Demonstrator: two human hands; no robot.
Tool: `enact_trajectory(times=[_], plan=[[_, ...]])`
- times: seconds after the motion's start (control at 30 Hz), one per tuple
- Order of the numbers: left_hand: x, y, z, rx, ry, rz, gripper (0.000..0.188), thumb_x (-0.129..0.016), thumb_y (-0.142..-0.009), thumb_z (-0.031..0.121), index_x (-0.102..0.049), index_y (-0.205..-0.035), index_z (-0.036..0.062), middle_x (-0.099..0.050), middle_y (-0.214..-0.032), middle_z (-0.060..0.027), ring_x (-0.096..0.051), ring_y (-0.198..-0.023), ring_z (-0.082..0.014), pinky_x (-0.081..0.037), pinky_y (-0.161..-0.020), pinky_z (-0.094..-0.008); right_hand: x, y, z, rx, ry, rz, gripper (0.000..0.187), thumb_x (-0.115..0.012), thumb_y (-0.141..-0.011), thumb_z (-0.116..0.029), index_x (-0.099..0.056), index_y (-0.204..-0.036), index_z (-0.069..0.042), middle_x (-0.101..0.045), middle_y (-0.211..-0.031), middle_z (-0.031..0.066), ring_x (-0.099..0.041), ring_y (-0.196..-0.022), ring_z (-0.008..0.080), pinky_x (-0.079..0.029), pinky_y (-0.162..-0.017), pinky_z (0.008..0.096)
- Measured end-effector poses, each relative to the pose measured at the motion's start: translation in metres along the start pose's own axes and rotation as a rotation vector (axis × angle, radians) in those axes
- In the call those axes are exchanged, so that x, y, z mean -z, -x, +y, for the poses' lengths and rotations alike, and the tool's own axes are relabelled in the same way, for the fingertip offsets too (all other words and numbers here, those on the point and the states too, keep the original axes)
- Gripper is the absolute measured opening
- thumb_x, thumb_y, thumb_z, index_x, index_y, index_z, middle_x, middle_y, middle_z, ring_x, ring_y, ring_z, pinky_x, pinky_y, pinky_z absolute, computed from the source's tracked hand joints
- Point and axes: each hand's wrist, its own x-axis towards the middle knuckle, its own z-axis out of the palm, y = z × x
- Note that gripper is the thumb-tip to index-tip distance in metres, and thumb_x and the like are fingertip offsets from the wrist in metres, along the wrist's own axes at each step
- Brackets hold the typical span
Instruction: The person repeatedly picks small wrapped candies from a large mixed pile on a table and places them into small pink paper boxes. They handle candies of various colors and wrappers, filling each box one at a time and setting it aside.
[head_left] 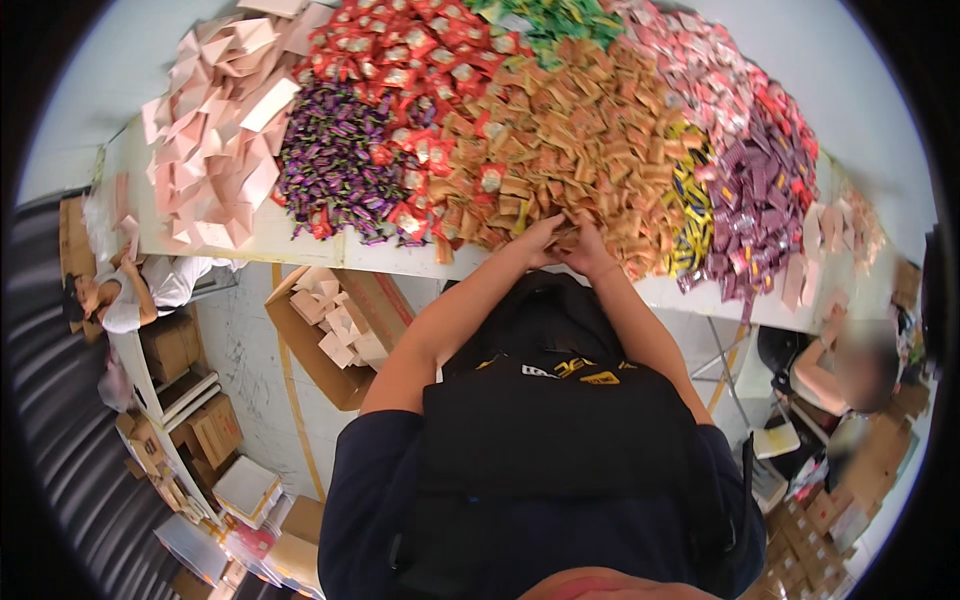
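My left hand (541, 241) and my right hand (590, 251) meet at the near edge of a heap of orange-brown wrapped packets (570, 120). Both have bent fingers drawn together. Whatever lies between them is mostly hidden, though orange-brown wrappers touch them all round. To the left of my hands lie red packets (400, 50) and small purple-and-green wrapped pieces (335, 155). On the right are yellow-and-black packets (690, 205) and dark purple packets (752, 185).
Pale pink folded boxes (225, 130) pile up at the table's left. Green packets (550, 25) and pink packets (700, 70) lie farther back. An open carton (385, 300) of pink boxes stands below the white table (380, 257). One person (150, 285) is at the left, another (825, 375) at the right.
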Motion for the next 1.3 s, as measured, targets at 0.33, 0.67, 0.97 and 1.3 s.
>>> enact_trajectory(times=[0.33, 0.67, 0.97, 1.3], plan=[[0.101, 0.175, 0.152, -0.824, -0.206, 0.211, 0.053, -0.057, -0.093, 0.036, -0.043, -0.137, 0.0093, -0.047, -0.134, -0.0091, -0.051, -0.121, -0.0265, -0.046, -0.095, -0.0396, 0.071, 0.057, -0.112, 0.644, 0.02, 0.332, 0.036, -0.048, -0.096, -0.036, -0.05, -0.122, -0.011, -0.053, -0.114, 0.0068, -0.055, -0.097, 0.0176, -0.052, -0.081, 0.0338], [0.455, 0.287, 0.211, -0.553, -0.173, 2.436, 0.085, -0.077, -0.066, 0.054, -0.044, -0.129, 0.0087, -0.048, -0.126, -0.0138, -0.052, -0.108, -0.0339, -0.043, -0.087, -0.0507, 0.055, 0.024, 0.023, -0.07, -0.109, 0.462, 0.072, -0.032, -0.087, -0.071, -0.046, -0.139, -0.023, -0.05, -0.139, 0.0041, -0.044, -0.126, 0.0306, -0.033, -0.101, 0.0578], [0.611, 0.366, 0.224, -0.545, 0.302, 1.869, 0.11, -0.081, -0.051, 0.048, -0.026, -0.135, 0.0037, -0.046, -0.123, -0.0206, -0.052, -0.105, -0.0375, -0.051, -0.081, -0.0518, -0.003, 0.032, -0.047, 0.504, -0.278, 0.513, 0.063, -0.053, -0.094, -0.048, -0.038, -0.13, 0.002, -0.037, -0.135, 0.0208, -0.044, -0.125, 0.0385, -0.04, -0.104, 0.0535], [0.488, 0.37, 0.076, -0.985, 0.473, 1.101, 0.035, -0.046, -0.079, 0.004, -0.04, -0.114, 0.0024, -0.05, -0.108, -0.0171, -0.058, -0.087, -0.0309, -0.059, -0.078, -0.0478, -0.21, -0.029, 0.024, 0.648, 1.05, 0.041, 0.018, -0.059, -0.092, -0.01, -0.063, -0.108, -0.002, -0.063, -0.103, 0.0045, -0.06, -0.09, 0.0121, -0.051, -0.076, 0.0277]])
